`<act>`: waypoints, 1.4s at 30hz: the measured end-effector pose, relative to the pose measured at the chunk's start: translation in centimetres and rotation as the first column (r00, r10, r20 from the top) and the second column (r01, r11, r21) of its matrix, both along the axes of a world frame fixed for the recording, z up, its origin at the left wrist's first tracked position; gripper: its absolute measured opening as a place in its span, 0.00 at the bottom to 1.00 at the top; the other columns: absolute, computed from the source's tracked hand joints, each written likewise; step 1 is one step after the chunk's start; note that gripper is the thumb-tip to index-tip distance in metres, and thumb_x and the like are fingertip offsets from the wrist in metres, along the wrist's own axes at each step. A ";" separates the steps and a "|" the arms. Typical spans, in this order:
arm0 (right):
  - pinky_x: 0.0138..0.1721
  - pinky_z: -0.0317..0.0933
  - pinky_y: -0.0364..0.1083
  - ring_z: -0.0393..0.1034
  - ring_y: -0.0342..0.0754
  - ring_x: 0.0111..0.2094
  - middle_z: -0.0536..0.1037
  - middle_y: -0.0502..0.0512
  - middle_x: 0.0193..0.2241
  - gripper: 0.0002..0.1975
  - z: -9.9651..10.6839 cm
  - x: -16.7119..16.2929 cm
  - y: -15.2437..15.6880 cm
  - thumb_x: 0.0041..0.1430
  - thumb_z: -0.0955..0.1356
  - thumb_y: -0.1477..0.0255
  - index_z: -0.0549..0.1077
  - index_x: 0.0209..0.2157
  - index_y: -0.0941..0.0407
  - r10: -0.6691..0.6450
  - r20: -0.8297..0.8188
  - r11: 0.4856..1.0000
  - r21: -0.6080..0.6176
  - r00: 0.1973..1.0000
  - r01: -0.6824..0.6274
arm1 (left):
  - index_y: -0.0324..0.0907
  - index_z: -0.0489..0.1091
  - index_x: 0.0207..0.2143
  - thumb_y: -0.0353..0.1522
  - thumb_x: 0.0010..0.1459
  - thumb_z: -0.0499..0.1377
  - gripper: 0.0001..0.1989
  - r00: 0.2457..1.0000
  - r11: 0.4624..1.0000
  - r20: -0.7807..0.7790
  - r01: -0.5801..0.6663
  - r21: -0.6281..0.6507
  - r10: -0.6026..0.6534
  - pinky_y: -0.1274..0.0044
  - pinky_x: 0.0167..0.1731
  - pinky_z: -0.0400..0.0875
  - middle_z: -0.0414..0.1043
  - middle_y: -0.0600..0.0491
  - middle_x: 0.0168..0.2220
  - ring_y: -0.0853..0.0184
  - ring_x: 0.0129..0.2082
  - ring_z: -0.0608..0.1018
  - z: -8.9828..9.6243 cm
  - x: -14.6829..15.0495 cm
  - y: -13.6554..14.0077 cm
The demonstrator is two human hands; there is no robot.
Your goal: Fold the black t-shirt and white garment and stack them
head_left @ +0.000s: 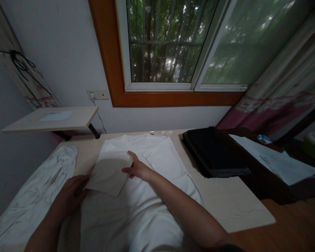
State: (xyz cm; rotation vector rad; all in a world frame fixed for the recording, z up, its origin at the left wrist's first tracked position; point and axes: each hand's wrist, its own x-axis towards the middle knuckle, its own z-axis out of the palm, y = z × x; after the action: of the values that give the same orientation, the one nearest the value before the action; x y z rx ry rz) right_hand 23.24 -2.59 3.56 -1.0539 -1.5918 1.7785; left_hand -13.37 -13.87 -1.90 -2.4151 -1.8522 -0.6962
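A white T-shirt lies spread on the table, its collar toward the window. On its left part a sleeve is folded inward as a shaded, squarish flap; the other sleeve also lies folded in over the body. My left hand is at the shirt's left edge, fingers and thumb closed on the cloth by the flap's lower corner. Over the flap's right edge rests my right hand, its index finger and thumb spread apart and touching the fabric. Its other fingers are partly hidden.
A crumpled white garment lies at the table's left. Dark folded clothes are stacked at the right, near paper sheets. A small raised shelf stands back left. The wooden table ends at front right.
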 end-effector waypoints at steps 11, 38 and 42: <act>0.22 0.69 0.43 0.80 0.53 0.26 0.74 0.45 0.24 0.26 0.0 -2.0 -3.1 0.58 0.65 0.71 0.54 0.56 0.52 -0.010 -0.194 0.946 -0.319 0.981 -0.054 | 0.49 0.71 0.57 0.37 0.57 0.59 0.24 1.000 1.000 0.000 -0.002 -0.015 0.002 0.63 0.53 0.74 0.76 0.49 0.54 0.54 0.53 0.77 0.1 0.1 0.0; 0.37 0.62 0.42 0.71 0.46 0.34 0.78 0.51 0.32 0.11 -0.1 4.8 2.5 0.57 0.67 0.79 0.79 0.40 0.55 -0.340 0.351 0.740 0.673 0.872 0.018 | 0.51 0.75 0.54 0.47 0.64 0.53 0.21 0.950 0.992 0.309 0.002 -0.124 0.036 0.62 0.58 0.73 0.77 0.48 0.56 0.54 0.57 0.77 2.0 0.7 0.8; 0.47 0.63 0.46 0.70 0.48 0.40 0.78 0.55 0.37 0.11 -1.0 5.4 2.6 0.59 0.69 0.79 0.79 0.43 0.56 -0.376 0.356 0.635 0.772 0.855 -0.042 | 0.47 0.76 0.51 0.48 0.65 0.52 0.22 0.949 0.968 0.247 -0.145 -0.204 0.194 0.64 0.55 0.74 0.79 0.48 0.52 0.56 0.52 0.80 2.3 2.5 3.1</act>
State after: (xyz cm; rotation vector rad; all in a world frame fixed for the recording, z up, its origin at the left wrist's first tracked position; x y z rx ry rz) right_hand 28.64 0.00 2.55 -1.1927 -2.1533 0.5365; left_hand -10.88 -10.76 0.42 -2.3202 -2.2909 -0.9107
